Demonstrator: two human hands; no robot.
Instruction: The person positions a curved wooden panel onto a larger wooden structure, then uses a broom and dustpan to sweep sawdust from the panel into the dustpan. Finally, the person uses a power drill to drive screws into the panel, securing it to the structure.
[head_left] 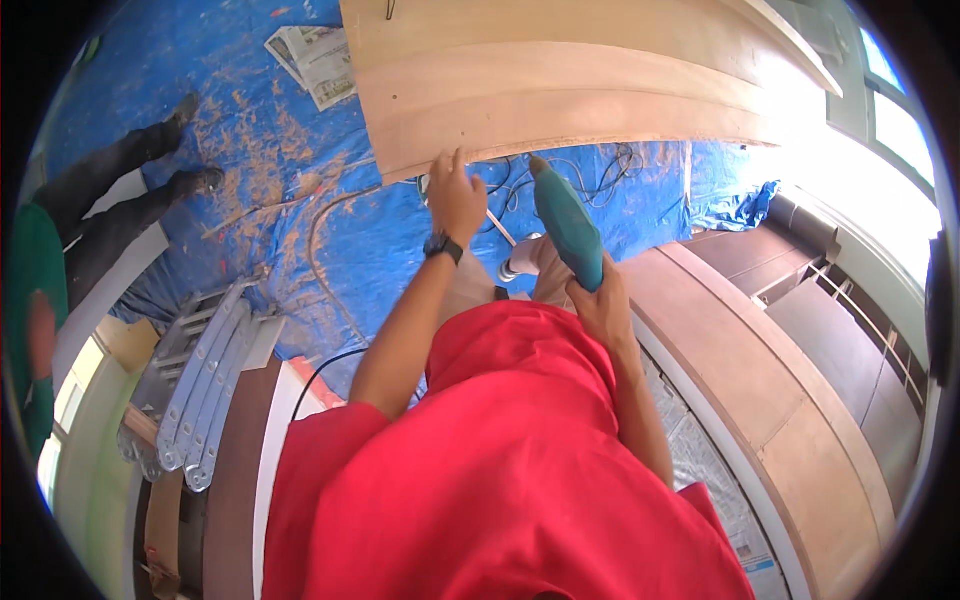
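Observation:
My right hand (604,308) is wrapped around the rear end of a long teal power tool (568,222). The tool's brownish tip points up toward the near edge of a large light-wood panel (560,80). My left hand (458,203) has its fingers stretched out at that same edge, near the panel's left corner; they appear to rest on it. A dark wristwatch (442,247) is on my left wrist. Some small dark spots show on the panel's surface. Exactly what sits at the tool's tip is too small to make out.
Blue sheeting (270,130) strewn with sawdust covers the floor, with newspapers (318,62) and cables (512,190) on it. A folded metal ladder (212,385) lies at left. Beyond it stands a person in green (38,290). A long wooden piece (765,395) lies at right.

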